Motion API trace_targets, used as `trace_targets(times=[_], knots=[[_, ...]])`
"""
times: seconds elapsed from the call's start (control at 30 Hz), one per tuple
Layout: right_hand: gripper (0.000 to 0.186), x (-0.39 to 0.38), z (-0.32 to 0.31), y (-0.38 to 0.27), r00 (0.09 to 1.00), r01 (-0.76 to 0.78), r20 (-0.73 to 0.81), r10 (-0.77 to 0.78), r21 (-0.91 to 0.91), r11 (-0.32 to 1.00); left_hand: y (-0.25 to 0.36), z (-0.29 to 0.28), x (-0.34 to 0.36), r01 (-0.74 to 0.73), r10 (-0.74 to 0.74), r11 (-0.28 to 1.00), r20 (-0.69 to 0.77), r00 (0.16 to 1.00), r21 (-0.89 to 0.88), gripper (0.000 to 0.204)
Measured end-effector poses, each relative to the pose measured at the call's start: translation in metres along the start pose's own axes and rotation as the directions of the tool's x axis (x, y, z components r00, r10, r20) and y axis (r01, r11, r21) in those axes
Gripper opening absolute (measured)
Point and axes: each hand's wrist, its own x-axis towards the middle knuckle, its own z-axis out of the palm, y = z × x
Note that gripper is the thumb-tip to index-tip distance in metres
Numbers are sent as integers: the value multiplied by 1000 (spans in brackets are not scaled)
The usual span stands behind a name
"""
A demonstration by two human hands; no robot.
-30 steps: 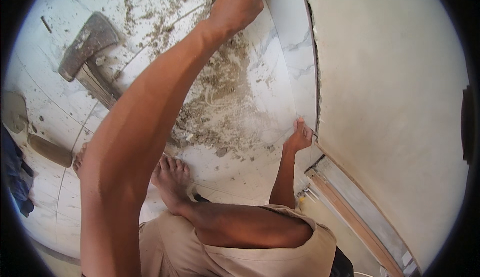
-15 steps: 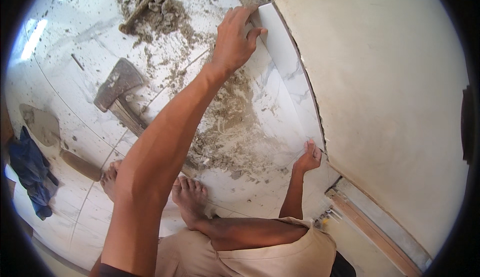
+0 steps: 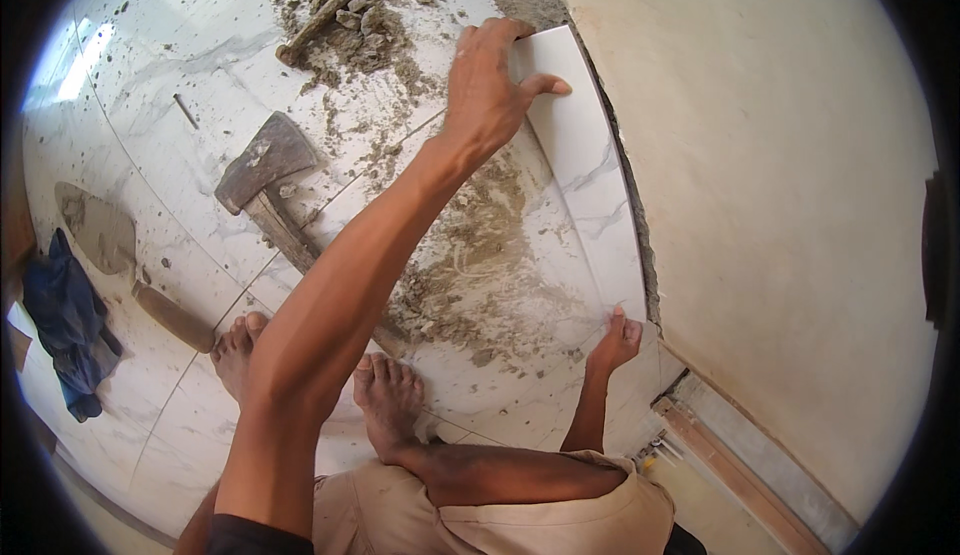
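A long white marble-patterned skirting tile (image 3: 575, 125) stands on edge along the foot of the wall, its top edge slightly apart from the rough mortar strip (image 3: 642, 215). At the tile's far end is my left hand (image 3: 490, 90), its thumb on the front face and its fingers bent over the end. My right hand (image 3: 615, 342) grips the near end low down, fingers curled with the thumb upright against it. Smeared grey-brown mortar (image 3: 470, 245) lies on the floor tiles in front.
A hatchet (image 3: 265, 170), a trowel (image 3: 110, 235) and a dark blue cloth (image 3: 65, 325) lie on the left. A hammer-like tool (image 3: 325, 20) rests among mortar lumps at the back. A wooden door frame (image 3: 740, 475) stands at the near right, beside the cream wall (image 3: 770, 175).
The tile's far end leans out from the wall a little more, showing more of its face and a wider gap behind. Both hands stay on it. The whole view has shifted slightly.
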Motion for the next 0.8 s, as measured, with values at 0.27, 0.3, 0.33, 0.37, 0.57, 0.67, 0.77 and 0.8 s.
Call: trace_targets(times=[0.27,0.3,0.33,0.37,0.57,0.67,0.77,0.8], knots=[[14,-92,50,-87,897,-29,443,-21,106,994,16,-171,30,137,-130,959,-42,991,249,56],[13,-98,70,-107,862,9,503,-60,105,994,8,-201,38,143,-129,952,-68,989,272,58],[14,-104,98,-128,799,34,593,-95,114,993,-4,-239,38,177,-142,928,-128,982,327,60],[16,-107,120,-154,759,62,641,-113,102,993,-18,-270,49,189,-128,902,-178,976,388,62],[30,-111,240,-239,588,58,794,-157,153,987,-129,-398,113,345,-57,706,-436,898,618,75],[31,-135,278,-264,541,73,812,-218,213,974,-168,-440,114,426,-81,605,-481,873,672,82],[32,-154,303,-278,449,64,860,-244,241,968,-190,-451,106,432,-100,530,-452,886,730,79],[32,-162,306,-283,412,57,874,-256,256,965,-194,-451,102,422,-103,517,-435,895,745,79]])
